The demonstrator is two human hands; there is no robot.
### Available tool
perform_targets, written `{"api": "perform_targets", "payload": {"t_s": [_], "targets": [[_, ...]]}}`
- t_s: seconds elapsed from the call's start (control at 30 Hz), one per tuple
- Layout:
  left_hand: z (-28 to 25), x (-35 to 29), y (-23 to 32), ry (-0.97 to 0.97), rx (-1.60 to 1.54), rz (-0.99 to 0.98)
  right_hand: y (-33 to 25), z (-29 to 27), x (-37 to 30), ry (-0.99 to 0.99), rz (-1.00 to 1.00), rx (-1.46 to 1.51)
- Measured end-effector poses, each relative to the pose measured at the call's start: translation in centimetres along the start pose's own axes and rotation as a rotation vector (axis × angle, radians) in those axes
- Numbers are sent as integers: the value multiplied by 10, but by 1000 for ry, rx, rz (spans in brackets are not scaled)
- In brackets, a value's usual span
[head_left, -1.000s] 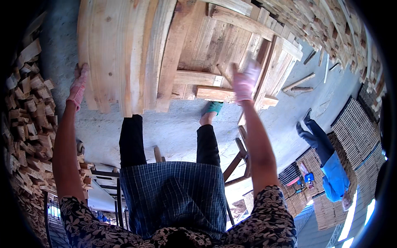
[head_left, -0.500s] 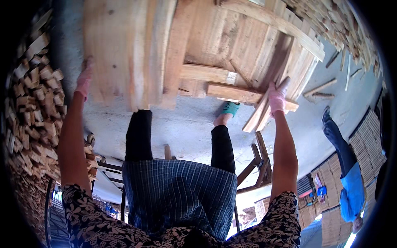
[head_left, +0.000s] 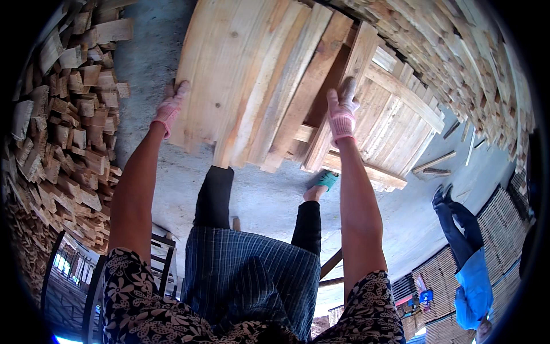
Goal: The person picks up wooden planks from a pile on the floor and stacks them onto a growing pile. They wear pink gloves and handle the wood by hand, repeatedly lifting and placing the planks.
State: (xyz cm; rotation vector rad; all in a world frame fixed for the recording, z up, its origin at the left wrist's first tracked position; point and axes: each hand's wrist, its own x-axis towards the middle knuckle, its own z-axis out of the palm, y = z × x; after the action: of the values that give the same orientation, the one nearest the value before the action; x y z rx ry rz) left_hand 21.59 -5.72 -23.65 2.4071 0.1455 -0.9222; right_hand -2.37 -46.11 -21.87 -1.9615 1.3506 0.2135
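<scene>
A row of long, pale wooden boards [head_left: 229, 74] lies side by side in front of me. My left hand [head_left: 170, 110], in a pink glove, is against the row's left edge with its fingers stretched out. My right hand [head_left: 342, 109], in a pink and white glove, rests on a narrow plank [head_left: 316, 153] at the row's right side, thumb and fingers apart. A dark gap runs between that plank and a brownish board [head_left: 312, 80]. The planks partly cover a flat slatted wooden panel [head_left: 381, 112].
Heaps of wood offcuts rise at the left [head_left: 86, 114] and far right [head_left: 447, 57]. Thin sticks [head_left: 435, 163] lie on the grey floor [head_left: 258, 192]. My foot in a green shoe [head_left: 327, 180] is near the panel. A person in blue [head_left: 475, 286] stands at right, near stacked slats [head_left: 498, 229].
My right hand has moved left and away from me, bringing the narrow plank closer to the row. The view has shifted, and my hands are now nearer each other.
</scene>
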Motion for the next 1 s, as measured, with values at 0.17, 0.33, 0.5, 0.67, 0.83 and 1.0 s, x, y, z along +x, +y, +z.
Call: {"api": "perform_targets", "payload": {"t_s": [0.17,0.33,0.5,0.67,0.83,1.0], "targets": [[3,12,-15,-121,-69,-44,-12,59,-11,102,-79,16],[16,31,-84,-351,-824,-49,-20,61,-9,83,-146,67],[14,47,-107,-233,-1345,-332,-19,72,-13,145,-92,-125],[21,18,-37,-96,-372,21,-8,58,-13,69,-8,-107],[3,17,-49,8,-185,2,10,-17,-18,-89,-210,-217],[-9,14,-59,134,-289,159,97,-83,-32,-237,271,-837]]}}
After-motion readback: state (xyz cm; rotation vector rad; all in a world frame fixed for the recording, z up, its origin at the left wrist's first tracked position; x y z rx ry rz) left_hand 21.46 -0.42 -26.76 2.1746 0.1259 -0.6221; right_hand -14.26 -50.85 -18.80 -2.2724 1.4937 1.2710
